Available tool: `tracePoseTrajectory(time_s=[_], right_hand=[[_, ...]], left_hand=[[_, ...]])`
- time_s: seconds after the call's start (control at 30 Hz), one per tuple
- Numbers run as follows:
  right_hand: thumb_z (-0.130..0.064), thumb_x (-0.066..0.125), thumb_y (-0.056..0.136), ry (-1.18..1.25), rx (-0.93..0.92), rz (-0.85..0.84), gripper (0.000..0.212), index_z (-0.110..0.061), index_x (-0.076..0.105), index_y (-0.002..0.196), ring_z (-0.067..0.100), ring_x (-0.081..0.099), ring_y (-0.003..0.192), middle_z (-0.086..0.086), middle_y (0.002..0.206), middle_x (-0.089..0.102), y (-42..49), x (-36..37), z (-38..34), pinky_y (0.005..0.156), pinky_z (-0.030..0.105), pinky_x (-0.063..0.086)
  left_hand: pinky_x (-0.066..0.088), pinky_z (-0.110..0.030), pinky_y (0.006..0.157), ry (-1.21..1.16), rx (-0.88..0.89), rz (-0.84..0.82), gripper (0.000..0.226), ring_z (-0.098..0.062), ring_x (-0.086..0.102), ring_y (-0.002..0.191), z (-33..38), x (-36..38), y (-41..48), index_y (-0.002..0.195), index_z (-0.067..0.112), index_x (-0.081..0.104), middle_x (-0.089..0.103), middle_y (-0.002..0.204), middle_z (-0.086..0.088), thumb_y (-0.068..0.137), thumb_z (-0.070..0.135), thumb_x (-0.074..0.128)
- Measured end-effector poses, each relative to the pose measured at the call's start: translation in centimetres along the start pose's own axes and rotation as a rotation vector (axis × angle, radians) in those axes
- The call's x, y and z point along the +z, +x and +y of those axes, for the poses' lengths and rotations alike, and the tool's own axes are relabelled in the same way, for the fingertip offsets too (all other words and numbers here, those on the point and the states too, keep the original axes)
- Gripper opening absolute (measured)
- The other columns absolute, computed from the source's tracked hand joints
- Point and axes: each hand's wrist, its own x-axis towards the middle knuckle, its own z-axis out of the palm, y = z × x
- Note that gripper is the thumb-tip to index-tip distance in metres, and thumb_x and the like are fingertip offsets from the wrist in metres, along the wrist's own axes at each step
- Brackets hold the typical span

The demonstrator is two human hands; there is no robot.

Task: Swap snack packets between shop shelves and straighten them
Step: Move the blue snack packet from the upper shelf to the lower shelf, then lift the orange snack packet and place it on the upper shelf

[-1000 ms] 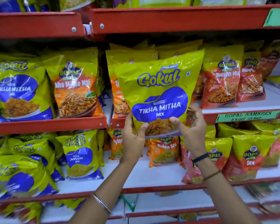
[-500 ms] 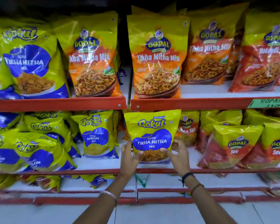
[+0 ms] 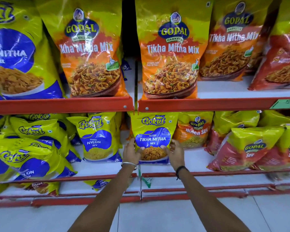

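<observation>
Two hands [image 3: 153, 152] grip a "Gokul Tikha Mitha Mix" packet [image 3: 153, 131].

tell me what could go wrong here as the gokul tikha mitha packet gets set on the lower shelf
1. The Gokul packet stands near the front edge of the lower shelf; when the left hand and right hand let go of its bottom corners, it may tip forward.
2. It sits close to the Nylon Sev packet, which a nudge could knock askew.
3. Its top is near the red rail and could catch if lifted.
</observation>
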Motion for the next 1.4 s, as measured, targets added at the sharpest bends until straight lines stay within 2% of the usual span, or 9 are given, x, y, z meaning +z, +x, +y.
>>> tracePoseTrajectory(time_s=[0.17, 0.3, 0.4, 0.53, 0.63, 0.77, 0.87, 1.13, 1.4], right_hand=[[-0.031, 0.068, 0.082, -0.066, -0.104, 0.184, 0.056, -0.011, 0.043, 0.127, 0.023, 0.045, 0.117, 0.01, 0.131, 0.042, -1.9, 0.3, -1.3, 0.092, 0.037, 0.042], [-0.034, 0.059, 0.086, 0.037, -0.392, 0.229, 0.034, -0.017, 0.049, 0.114, 0.012, 0.047, 0.11, 0.001, 0.117, 0.047, -3.8, 0.4, -5.9, 0.095, 0.029, 0.043], [-0.022, 0.06, 0.087, 0.122, -0.6, 0.265, 0.02, -0.022, 0.052, 0.105, 0.014, 0.053, 0.103, 0.003, 0.109, 0.054, -4.4, 0.6, -12.2, 0.089, 0.027, 0.045], [-0.01, 0.058, 0.089, 0.213, -0.797, 0.208, 0.014, -0.012, 0.057, 0.102, 0.01, 0.057, 0.094, 0.005, 0.101, 0.059, -3.9, 1.3, -21.2, 0.083, 0.023, 0.047], [-0.017, 0.059, 0.087, 0.219, -0.783, 0.088, 0.026, -0.009, 0.055, 0.112, 0.002, 0.056, 0.098, 0.007, 0.11, 0.058, -2.9, 2.9, -26.4, 0.082, 0.013, 0.045], [-0.036, 0.062, 0.085, -0.023, -0.634, -0.134, 0.07, -0.01, 0.029, 0.141, 0.019, 0.04, 0.131, 0.01, 0.146, 0.037, -1.4, 5.4, -30.8, 0.107, 0.032, 0.039], [-0.046, 0.06, 0.084, -0.156, -0.533, -0.223, 0.083, -0.009, 0.018, 0.146, 0.027, 0.038, 0.135, 0.012, 0.149, 0.036, -0.9, 6.5, -32.0, 0.106, 0.037, 0.035], [-0.028, 0.073, 0.076, 0.081, -0.664, -0.078, 0.051, -0.019, 0.052, 0.121, 0.013, 0.063, 0.104, 0.0, 0.112, 0.067, -2.0, 6.2, -28.6, 0.096, 0.042, 0.051], [-0.014, 0.076, 0.073, 0.25, -0.703, -0.039, 0.053, -0.01, 0.053, 0.121, 0.012, 0.063, 0.106, 0.004, 0.114, 0.067, -6.2, -0.2, -28.0, 0.091, 0.025, 0.051]], left_hand=[[0.044, -0.037, 0.087, -0.076, 0.033, 0.076, 0.053, -0.036, 0.055, 0.109, 0.9, -0.8, -1.2, 0.122, 0.003, 0.049, 0.059, 0.117, -0.02, 0.076, 0.017, 0.072], [0.045, -0.035, 0.089, -0.161, 0.295, 0.212, 0.04, -0.023, 0.053, 0.105, 3.9, -5.1, -3.4, 0.113, 0.01, 0.053, 0.058, 0.112, -0.014, 0.083, 0.036, 0.053], [0.044, -0.036, 0.09, -0.182, 0.474, 0.515, 0.021, -0.019, 0.052, 0.101, 7.4, -10.8, -2.5, 0.105, 0.011, 0.056, 0.06, 0.106, -0.011, 0.086, 0.02, 0.056], [0.039, -0.037, 0.094, -0.23, 0.471, 0.842, 0.027, -0.018, 0.049, 0.105, 11.4, -19.7, 2.3, 0.109, 0.003, 0.054, 0.055, 0.11, -0.009, 0.086, 0.016, 0.059], [0.036, -0.042, 0.103, -0.238, 0.355, 0.7, 0.048, -0.03, 0.046, 0.118, 13.7, -24.1, 5.4, 0.125, -0.002, 0.042, 0.049, 0.124, -0.02, 0.092, 0.032, 0.051], [0.043, -0.043, 0.101, -0.258, 0.206, 0.348, 0.065, -0.023, 0.052, 0.116, 15.3, -26.8, 7.3, 0.135, 0.007, 0.034, 0.053, 0.129, -0.009, 0.09, 0.05, 0.05], [0.047, -0.04, 0.098, -0.283, 0.197, 0.201, 0.056, -0.022, 0.057, 0.115, 14.9, -27.4, 8.0, 0.127, 0.013, 0.047, 0.06, 0.124, -0.005, 0.086, 0.048, 0.058], [0.05, -0.015, 0.084, -0.449, 0.443, 0.261, 0.055, 0.005, 0.062, 0.096, 13.8, -26.6, 5.5, 0.125, 0.01, 0.047, 0.062, 0.114, -0.005, 0.077, 0.016, 0.074], [0.055, -0.037, 0.088, -0.484, 0.564, 0.377, 0.053, -0.016, 0.066, 0.101, 17.7, -24.9, -0.6, 0.108, 0.042, 0.056, 0.068, 0.106, 0.007, 0.06, 0.042, 0.079]])
